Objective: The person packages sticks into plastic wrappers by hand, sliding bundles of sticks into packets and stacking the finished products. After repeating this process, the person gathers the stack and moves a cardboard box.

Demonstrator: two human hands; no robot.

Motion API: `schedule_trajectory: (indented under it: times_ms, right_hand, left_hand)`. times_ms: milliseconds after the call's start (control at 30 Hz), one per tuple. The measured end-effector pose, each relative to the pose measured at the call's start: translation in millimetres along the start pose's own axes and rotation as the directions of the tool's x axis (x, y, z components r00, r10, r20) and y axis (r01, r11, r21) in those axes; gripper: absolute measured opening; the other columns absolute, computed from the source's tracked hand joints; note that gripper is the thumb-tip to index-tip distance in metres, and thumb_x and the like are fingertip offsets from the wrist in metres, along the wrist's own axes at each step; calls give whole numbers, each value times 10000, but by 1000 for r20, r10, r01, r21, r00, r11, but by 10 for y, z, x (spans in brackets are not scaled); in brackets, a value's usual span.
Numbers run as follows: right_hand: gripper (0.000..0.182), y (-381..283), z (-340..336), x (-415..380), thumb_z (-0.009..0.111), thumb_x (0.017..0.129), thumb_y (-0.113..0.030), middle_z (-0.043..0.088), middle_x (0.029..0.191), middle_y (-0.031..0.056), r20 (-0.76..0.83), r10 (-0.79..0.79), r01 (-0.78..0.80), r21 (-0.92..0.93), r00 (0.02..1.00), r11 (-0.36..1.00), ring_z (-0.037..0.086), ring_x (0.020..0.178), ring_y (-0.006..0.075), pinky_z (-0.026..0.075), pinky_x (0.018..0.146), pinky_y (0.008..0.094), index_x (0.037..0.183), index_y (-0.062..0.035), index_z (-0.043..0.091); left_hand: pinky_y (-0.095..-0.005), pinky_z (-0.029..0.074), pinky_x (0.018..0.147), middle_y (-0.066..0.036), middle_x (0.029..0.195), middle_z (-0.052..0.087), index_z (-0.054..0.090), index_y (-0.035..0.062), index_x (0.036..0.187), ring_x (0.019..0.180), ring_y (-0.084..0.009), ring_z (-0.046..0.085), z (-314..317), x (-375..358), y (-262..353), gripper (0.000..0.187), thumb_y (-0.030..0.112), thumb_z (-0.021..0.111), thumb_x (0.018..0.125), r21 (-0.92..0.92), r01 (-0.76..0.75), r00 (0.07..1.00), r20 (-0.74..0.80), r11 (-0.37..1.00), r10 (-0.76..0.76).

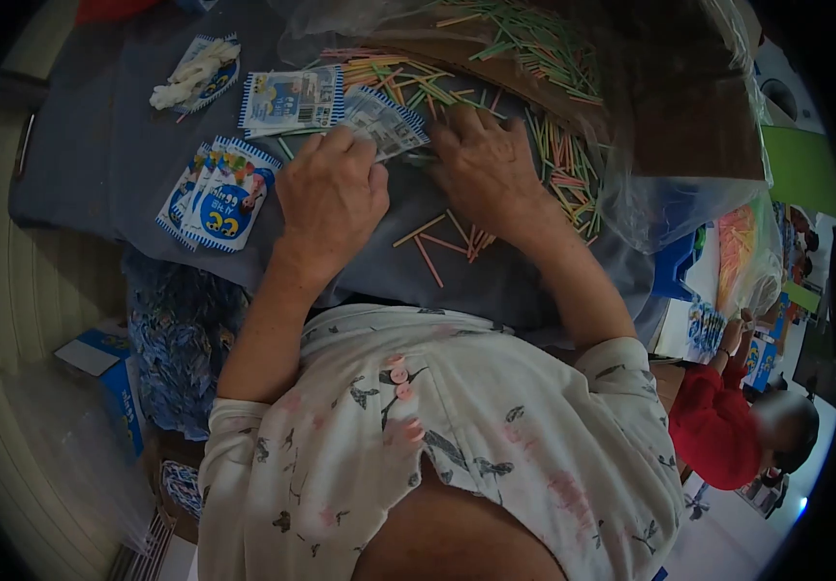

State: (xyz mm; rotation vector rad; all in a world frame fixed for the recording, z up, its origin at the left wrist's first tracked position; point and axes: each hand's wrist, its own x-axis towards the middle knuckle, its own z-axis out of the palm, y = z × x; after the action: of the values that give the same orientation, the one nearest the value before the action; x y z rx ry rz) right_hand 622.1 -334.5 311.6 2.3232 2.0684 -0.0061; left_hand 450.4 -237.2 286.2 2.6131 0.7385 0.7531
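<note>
On the grey-covered table [79,145], back-printed pkt [385,124] lies between the hands; L hand [336,189] curled at its near edge, pinch hidden; R hand [486,160] bent down by its far end, fingertips out of sight, can't tell what's gripped; fanned pkts [227,205] stacked at L, contents unclear; lots of coloured sticks [565,160] still loose, incl. stray ones [430,259] nr the edge; clear plastic [621,208] crowds R side; crumpled white item [195,76] covers pt of another pkt; co-worker in red [713,426] off R.

Two hands, the left [333,198] and the right [495,172], rest near printed packets [292,100] and scattered colored sticks [563,160].
</note>
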Motion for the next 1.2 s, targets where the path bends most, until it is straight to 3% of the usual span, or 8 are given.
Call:
schedule_trajectory:
  times_ms: [167,233,567,767,867,1067,1167,1200]
  right_hand:
    - [503,216,20,17,658,808,-209,501,1269,157,112,80,-77,-25,990,997,483,1195,332,404,893,517,1273,-57,540]
    - [554,224,106,-14,667,799,-206,545,1221,155,-277,75,-103,-87,958,991,516,1158,343,406,907,536,1311,-63,508]
    - [464,310,263,66,672,751,-204,594,1046,146,-280,59,-22,131,958,991,572,1032,325,423,851,559,1179,-38,607]
    - [211,245,224,221,619,740,-136,612,899,134,-117,-32,-7,-323,993,946,585,986,286,430,842,560,929,-66,679]
    - [171,441,310,224,593,743,-98,617,848,104,-357,-164,16,-385,920,923,591,975,302,424,843,581,890,-69,677]
    - [162,508,127,-92,586,753,-78,654,789,120,-364,-76,86,10,928,996,611,904,348,449,804,553,893,-61,666]
    - [104,594,97,-157,582,799,-99,655,779,89,-255,315,-124,564,914,816,611,708,269,465,648,418,867,-50,643]
    - [79,666,159,-145,597,828,-105,624,742,46,-227,412,-61,814,883,578,569,643,205,428,590,359,860,-42,632]
  left_hand:
    - [-400,515,661,-107,851,594,638,22,770,819,-289,610,-14,-21,12,108,121,678,755,-7,-1,1000,8,1000,1]
    - [-397,517,663,-111,850,595,641,18,764,818,-287,611,-31,-15,17,110,120,679,745,-17,7,1000,17,1000,-6]
    - [-378,540,708,-128,866,608,656,1,763,844,-288,623,-33,-2,109,115,112,678,743,78,-16,996,89,997,9]
    - [-420,511,728,-142,907,608,655,0,948,858,-323,612,-39,19,145,147,108,628,851,101,29,990,133,995,-42]
    - [-420,513,724,-133,918,606,653,11,952,873,-318,608,2,-16,124,164,95,646,812,141,19,991,130,990,-37]
    - [-374,544,622,-135,886,593,655,17,858,829,-300,597,156,-155,0,123,47,644,739,129,-108,990,-76,986,119]
    - [-392,541,650,-125,880,585,659,25,852,859,-296,585,43,-141,66,124,45,651,730,73,-78,994,-67,994,83]
    - [-400,539,667,-116,871,581,659,30,847,878,-294,580,9,-125,87,125,41,655,723,38,-49,998,-42,998,51]
